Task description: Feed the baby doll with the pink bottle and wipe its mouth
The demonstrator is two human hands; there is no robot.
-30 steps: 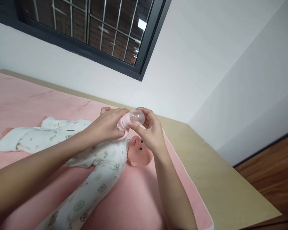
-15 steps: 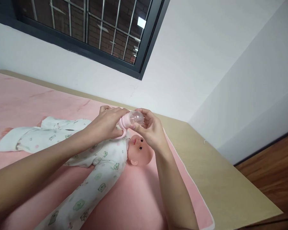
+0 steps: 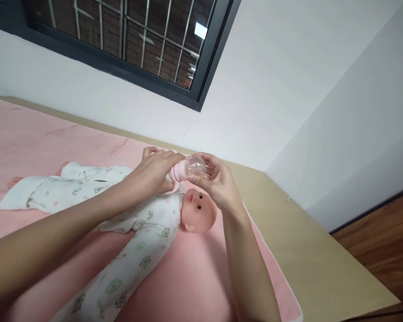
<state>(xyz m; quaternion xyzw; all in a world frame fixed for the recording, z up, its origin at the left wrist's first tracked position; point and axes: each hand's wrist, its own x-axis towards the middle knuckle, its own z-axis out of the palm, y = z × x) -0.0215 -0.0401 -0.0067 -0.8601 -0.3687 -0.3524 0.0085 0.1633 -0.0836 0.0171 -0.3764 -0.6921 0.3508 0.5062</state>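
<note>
A baby bottle with a pink collar [image 3: 179, 171] lies sideways between my hands, above the chest and head of a doll [image 3: 200, 211]. My left hand [image 3: 156, 171] is wrapped round the bottle's body and pink handle, hiding most of them. My right hand [image 3: 221, 181] has its thumb and fingers curled round the clear domed cap [image 3: 195, 167] at the bottle's end. Cap and collar appear to be in contact. The doll lies on its back in a white patterned outfit [image 3: 156, 228], its bald head to the right, under my right wrist.
A pink mat [image 3: 188, 277] with a white edge lies beneath the doll. Past it is a pale wooden board [image 3: 298, 250], with a white wall [image 3: 255, 89] behind. A dark-framed barred window [image 3: 201, 85] is above. Brown wood [image 3: 383, 232] stands at the right.
The whole scene has shifted slightly to the right in view. My right hand sits a little farther from the doll's head. Both hands keep their hold.
</note>
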